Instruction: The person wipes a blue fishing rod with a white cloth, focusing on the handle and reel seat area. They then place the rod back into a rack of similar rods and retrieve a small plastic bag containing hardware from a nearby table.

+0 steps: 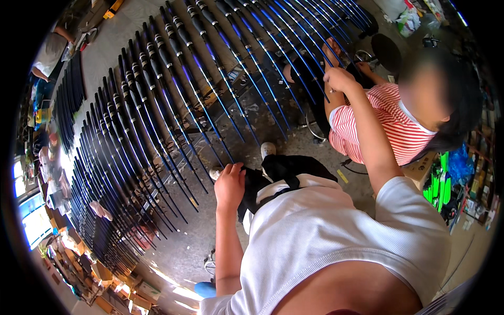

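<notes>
Many fishing rods lie side by side in a long fanned row, with dark handles and blue shafts; one fishing rod point(202, 113) is in the middle. Their thin ends point toward me. My left hand point(230, 184) is raised in front of my lap, fingers bent and pressed together, right at the end of one rod; what they hold is hidden. Reaching forward on the right, my right hand point(340, 80) is closed at the blue shaft of another fishing rod point(308, 55). A small ring-like part shows just below that hand.
A co-worker in a red-and-white striped shirt point(386, 115) sits close on my right, hands near the rods. Another person point(50, 52) is at the far left. Bright green pieces point(438, 181) and a blue plastic bag point(460, 167) lie at right. Cardboard boxes point(105, 273) stand lower left.
</notes>
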A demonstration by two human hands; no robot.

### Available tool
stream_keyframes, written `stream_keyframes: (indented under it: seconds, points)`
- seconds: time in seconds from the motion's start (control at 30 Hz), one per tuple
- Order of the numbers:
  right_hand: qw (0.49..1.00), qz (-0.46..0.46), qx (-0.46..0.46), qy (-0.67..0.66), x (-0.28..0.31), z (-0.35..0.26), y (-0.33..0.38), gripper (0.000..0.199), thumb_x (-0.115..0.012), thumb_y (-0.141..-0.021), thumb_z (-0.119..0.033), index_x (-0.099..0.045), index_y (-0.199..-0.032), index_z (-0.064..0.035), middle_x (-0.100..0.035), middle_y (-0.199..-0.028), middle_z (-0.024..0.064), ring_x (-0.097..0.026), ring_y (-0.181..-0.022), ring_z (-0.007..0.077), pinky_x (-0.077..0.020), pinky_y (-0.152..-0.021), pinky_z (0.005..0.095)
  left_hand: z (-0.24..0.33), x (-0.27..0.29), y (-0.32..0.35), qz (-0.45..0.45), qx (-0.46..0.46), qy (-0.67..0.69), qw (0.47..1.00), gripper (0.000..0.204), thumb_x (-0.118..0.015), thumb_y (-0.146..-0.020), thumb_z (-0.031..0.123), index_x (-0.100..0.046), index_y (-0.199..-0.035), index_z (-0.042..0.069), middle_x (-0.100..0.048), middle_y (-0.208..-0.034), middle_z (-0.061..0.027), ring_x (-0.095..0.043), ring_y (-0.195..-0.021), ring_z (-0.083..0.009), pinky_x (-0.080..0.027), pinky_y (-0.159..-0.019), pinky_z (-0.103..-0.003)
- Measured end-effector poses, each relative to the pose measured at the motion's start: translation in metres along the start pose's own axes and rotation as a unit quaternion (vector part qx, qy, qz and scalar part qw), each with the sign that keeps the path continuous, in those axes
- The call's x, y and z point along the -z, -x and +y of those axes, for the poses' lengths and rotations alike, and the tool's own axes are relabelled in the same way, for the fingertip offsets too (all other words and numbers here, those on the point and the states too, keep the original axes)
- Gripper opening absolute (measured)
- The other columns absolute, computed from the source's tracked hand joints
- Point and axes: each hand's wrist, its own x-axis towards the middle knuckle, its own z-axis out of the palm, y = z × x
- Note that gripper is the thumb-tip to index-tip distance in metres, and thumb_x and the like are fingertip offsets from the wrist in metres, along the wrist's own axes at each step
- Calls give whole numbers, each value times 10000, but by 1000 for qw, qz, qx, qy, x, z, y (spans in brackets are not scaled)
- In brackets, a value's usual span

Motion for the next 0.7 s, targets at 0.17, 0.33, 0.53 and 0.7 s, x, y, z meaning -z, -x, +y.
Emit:
stream_keyframes:
  seconds: [0.17,0.33,0.53,0.7]
  points:
    - [994,8,106,22,-7,27,-15,250,-503,-840,-52,-688,-1007,-59,-667,-1021,146,-618,-1009,303,-478,-855,380,2,-2,-4,-22,-8,-9,1000,183,-610,-845,152,-617,-1020,101,-606,-894,-89,-610,-866,-303,-503,-694,-402]
    - [976,173,131,-20,5,2,-22,388,-541,-788,-8,-653,-1107,-198,-556,-1246,80,-546,-1126,296,-452,-923,420,3,4,1,-26,-4,-10,1000,194,-608,-847,159,-620,-1032,101,-610,-907,-93,-611,-871,-304,-504,-697,-406]
    - [984,107,133,59,-11,11,24,406,-587,-772,22,-601,-1139,-151,-560,-1202,112,-584,-1028,346,-481,-829,407,-9,0,10,-30,27,-10,999,197,-608,-846,157,-621,-1035,103,-617,-932,-91,-613,-886,-304,-505,-706,-406]
    - [986,91,105,87,-39,15,21,192,-534,-798,-96,-621,-966,-130,-592,-1047,143,-603,-980,317,-485,-731,415,-6,-2,12,-28,-7,-26,999,202,-607,-849,156,-621,-1044,105,-620,-941,-87,-616,-879,-308,-504,-714,-407]
